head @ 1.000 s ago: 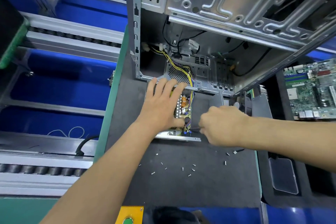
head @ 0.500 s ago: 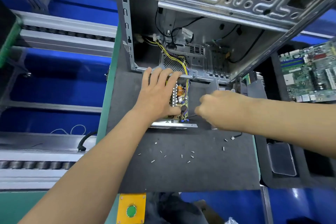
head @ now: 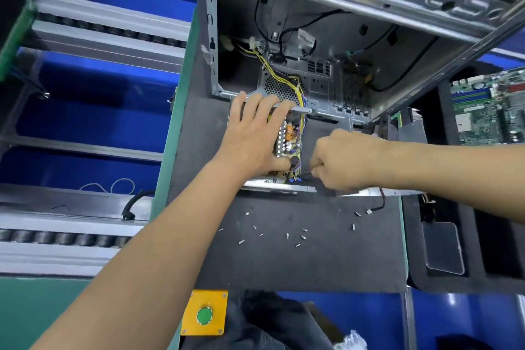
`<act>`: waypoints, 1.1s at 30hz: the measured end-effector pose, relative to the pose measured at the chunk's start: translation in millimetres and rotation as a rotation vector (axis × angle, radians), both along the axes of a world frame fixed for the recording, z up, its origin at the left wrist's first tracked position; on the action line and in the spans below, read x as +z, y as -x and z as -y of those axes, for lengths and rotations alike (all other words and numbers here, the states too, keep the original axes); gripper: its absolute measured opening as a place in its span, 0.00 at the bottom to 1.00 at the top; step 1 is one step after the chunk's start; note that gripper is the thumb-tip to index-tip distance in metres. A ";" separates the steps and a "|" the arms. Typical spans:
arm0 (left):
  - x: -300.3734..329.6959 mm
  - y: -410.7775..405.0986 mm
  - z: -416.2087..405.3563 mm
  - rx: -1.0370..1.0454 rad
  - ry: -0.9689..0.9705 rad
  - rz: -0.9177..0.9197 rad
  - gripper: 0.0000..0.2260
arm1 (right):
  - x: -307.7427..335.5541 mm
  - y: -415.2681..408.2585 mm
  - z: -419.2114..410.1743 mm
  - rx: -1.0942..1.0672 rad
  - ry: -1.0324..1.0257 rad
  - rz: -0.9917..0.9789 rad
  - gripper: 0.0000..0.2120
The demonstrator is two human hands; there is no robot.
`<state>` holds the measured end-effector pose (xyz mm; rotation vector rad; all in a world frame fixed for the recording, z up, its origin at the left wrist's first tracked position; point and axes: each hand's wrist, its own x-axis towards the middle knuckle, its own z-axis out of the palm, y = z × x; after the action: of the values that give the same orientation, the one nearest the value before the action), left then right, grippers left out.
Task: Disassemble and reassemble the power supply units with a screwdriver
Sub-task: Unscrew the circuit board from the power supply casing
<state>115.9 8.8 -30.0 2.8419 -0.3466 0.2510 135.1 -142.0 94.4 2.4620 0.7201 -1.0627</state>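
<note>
Head view: opened power supply lies on the grey mat, just in front of the empty computer case, circuit board exposed. Long axis runs away from the person, toward the case. Left hand lies flat on top, fingers straight, pressing it down. Right hand is clenched around a thin dark tool, probably the screwdriver; only a short bit of shaft shows. Tip points left at the unit's near right corner, so the right hand is the nearer one there. Can't see the screw itself. Loose screws lie scattered on the mat nearer the person. Circuit board sits well off right.
</note>
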 end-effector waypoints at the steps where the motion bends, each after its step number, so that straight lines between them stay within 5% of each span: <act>1: -0.3 0.1 0.1 -0.003 -0.002 -0.004 0.47 | -1.2 -2.3 -1.6 -0.115 -0.063 -0.023 0.10; 5: -1.2 -0.9 -0.2 -0.017 -0.006 -0.025 0.48 | -8.2 -1.9 -3.4 -0.480 -0.118 -0.084 0.08; 9: 0.4 0.1 -1.2 -0.021 -0.036 -0.037 0.49 | -2.6 -1.9 0.9 -0.550 -0.022 -0.165 0.11; 11: 1.1 0.7 -1.4 -0.019 -0.032 -0.043 0.48 | 0.8 4.0 -4.9 -0.318 0.023 -0.057 0.08; 16: 2.9 2.0 -1.6 -0.005 -0.025 -0.061 0.47 | 9.5 10.0 0.9 0.650 0.167 0.171 0.05; 19: 1.3 2.0 -2.0 -0.002 -0.025 -0.045 0.47 | 16.0 2.5 9.0 1.012 0.178 0.201 0.10; 21: -0.2 0.8 -1.6 0.005 -0.030 -0.024 0.47 | 19.8 1.5 8.7 1.069 0.215 0.183 0.11; 26: -4.2 2.4 0.6 0.017 -0.026 0.037 0.47 | 4.8 6.3 0.1 0.651 0.181 0.127 0.04; 33: -1.4 1.6 0.5 0.017 -0.008 0.001 0.47 | -12.7 -12.3 0.8 -0.699 -0.067 -0.153 0.05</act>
<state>114.3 8.2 -31.4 2.8532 -0.3251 0.2556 147.4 -142.9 81.7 2.7805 -0.1055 -1.4868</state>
